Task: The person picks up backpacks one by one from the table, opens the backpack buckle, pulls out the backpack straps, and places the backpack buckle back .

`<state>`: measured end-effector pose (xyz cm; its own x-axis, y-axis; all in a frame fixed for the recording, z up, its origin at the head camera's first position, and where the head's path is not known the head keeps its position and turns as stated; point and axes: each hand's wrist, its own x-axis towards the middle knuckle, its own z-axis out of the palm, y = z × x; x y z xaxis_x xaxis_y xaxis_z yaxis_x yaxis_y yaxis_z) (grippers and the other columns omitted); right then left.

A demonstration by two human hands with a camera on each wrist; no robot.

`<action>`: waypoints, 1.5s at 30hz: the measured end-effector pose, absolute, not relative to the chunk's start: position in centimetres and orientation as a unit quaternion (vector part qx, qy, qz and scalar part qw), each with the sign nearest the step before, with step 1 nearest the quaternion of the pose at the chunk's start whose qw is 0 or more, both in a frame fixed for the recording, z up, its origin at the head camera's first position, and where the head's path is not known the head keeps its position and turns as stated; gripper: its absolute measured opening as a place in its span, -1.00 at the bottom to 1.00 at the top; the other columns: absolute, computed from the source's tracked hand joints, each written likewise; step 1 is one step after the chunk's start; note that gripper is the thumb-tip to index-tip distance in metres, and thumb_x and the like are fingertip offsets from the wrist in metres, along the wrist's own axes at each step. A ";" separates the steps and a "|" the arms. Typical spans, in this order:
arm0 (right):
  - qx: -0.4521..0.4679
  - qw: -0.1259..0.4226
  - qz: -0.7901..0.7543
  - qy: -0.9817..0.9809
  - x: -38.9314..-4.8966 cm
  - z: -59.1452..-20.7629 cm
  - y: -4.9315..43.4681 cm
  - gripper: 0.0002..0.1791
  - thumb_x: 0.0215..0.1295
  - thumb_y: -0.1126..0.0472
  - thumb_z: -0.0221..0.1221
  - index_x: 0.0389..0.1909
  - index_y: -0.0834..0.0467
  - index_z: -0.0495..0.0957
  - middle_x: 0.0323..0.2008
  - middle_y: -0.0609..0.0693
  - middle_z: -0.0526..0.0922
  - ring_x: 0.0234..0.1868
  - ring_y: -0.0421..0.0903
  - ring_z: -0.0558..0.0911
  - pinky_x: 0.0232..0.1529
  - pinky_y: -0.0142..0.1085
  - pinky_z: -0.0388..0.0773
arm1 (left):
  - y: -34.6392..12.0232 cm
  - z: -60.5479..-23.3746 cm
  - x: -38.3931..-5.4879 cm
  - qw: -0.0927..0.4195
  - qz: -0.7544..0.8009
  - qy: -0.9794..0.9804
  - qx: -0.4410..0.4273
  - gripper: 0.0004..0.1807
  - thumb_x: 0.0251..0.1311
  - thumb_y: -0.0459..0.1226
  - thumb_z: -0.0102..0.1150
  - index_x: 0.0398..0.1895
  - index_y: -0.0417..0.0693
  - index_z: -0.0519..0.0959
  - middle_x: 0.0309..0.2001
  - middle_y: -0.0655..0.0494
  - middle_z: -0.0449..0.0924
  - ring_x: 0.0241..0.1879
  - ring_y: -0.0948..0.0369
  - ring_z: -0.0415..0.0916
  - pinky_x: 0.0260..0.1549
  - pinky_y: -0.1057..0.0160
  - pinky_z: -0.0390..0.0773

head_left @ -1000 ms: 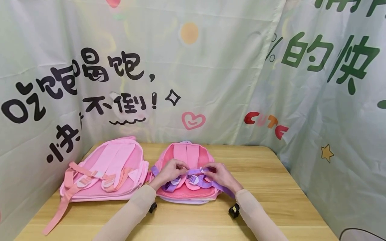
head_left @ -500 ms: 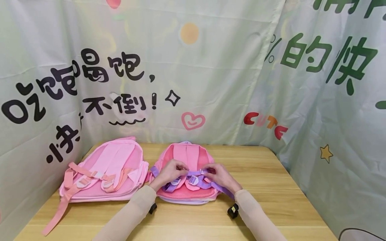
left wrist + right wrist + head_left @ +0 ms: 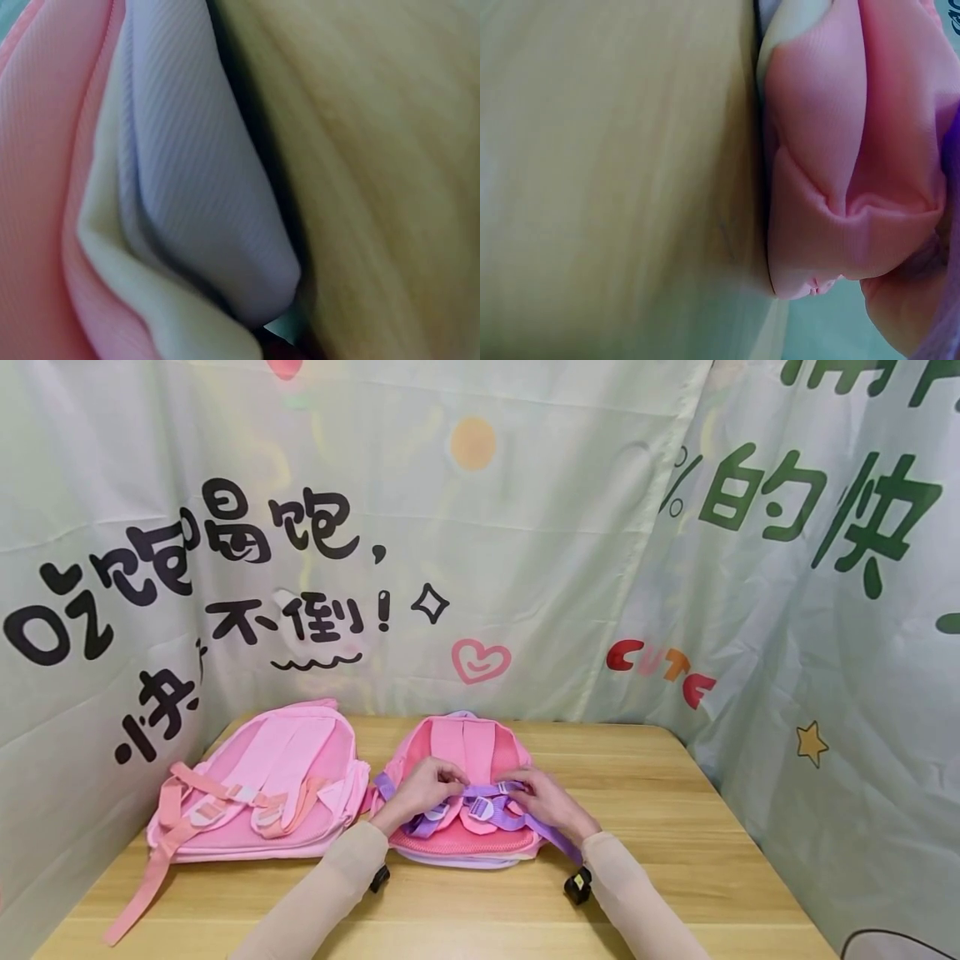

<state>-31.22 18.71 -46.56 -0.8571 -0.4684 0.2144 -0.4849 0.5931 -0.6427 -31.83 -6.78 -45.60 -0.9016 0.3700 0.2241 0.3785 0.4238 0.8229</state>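
A small pink backpack (image 3: 450,839) with purple straps lies back side up on the table, in the middle of the head view. Over it, my left hand (image 3: 427,787) pinches one end of a short purple strap (image 3: 480,791). On the strap's other side, my right hand (image 3: 551,797) pinches it close to a small pale buckle (image 3: 503,787). Two larger white buckles, one of them a buckle (image 3: 482,809) at the centre, rest below on the purple webbing. The left wrist view has the bag's pink and lilac side (image 3: 202,165); the right wrist view has its pink side pocket (image 3: 840,232).
To the left lies a second, lighter pink backpack (image 3: 270,760) with peach straps, one strap end (image 3: 138,902) hanging toward the table's front left. Printed curtains (image 3: 540,568) stand behind and at both sides of the wooden table (image 3: 645,860).
My right fingers have shifted slightly on the strap beside the small buckle, and more of the buckle shows now. The left hand and both backpacks stay nearly as they were.
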 end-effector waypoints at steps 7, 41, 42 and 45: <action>0.256 0.007 0.382 -0.888 -31.2 -46.7 18.7 -0.65 0.37 0.35 0.13 0.14 0.09 0.59 0.04 -0.04 0.62 0.09 -0.05 0.55 0.15 -0.08 0.48 | -6.8 -45.6 -31.9 0.005 -0.479 -0.851 -0.214 -0.88 0.09 -0.43 0.26 -0.35 -0.12 0.75 -0.37 0.12 0.70 -0.41 0.31 0.48 -0.36 0.35 0.50; 0.263 0.021 0.375 -0.889 -31.0 -46.3 18.5 -0.55 0.22 0.47 0.07 0.14 0.18 0.57 0.07 0.05 0.60 0.06 -0.02 0.54 0.13 -0.05 0.46 | -6.9 -45.5 -32.0 -0.017 -0.495 -0.836 -0.235 -0.90 0.14 -0.32 0.32 -0.28 -0.10 0.73 -0.32 0.14 0.71 -0.33 0.31 0.53 -0.25 0.32 0.53; 0.263 0.022 0.376 -0.888 -31.0 -46.2 18.6 -0.54 0.20 0.47 0.07 0.14 0.18 0.57 0.06 0.06 0.60 0.06 0.00 0.54 0.13 -0.04 0.46 | -6.9 -45.5 -32.0 -0.017 -0.496 -0.835 -0.236 -0.91 0.14 -0.32 0.32 -0.29 -0.10 0.73 -0.33 0.14 0.71 -0.33 0.31 0.53 -0.25 0.32 0.53; 0.265 0.023 0.385 -0.884 -31.0 -46.0 18.6 -0.51 0.17 0.48 0.06 0.14 0.20 0.57 0.06 0.09 0.59 0.07 0.05 0.55 0.14 -0.02 0.46 | -6.9 -45.5 -31.9 -0.014 -0.494 -0.837 -0.235 -0.92 0.15 -0.32 0.32 -0.29 -0.08 0.73 -0.33 0.16 0.70 -0.33 0.31 0.52 -0.24 0.32 0.51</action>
<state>-30.96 18.63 -46.02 -0.8585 -0.4509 0.2441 -0.4858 0.5628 -0.6688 -31.94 -6.90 -45.52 -0.8888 0.4075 0.2099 0.3806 0.4007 0.8334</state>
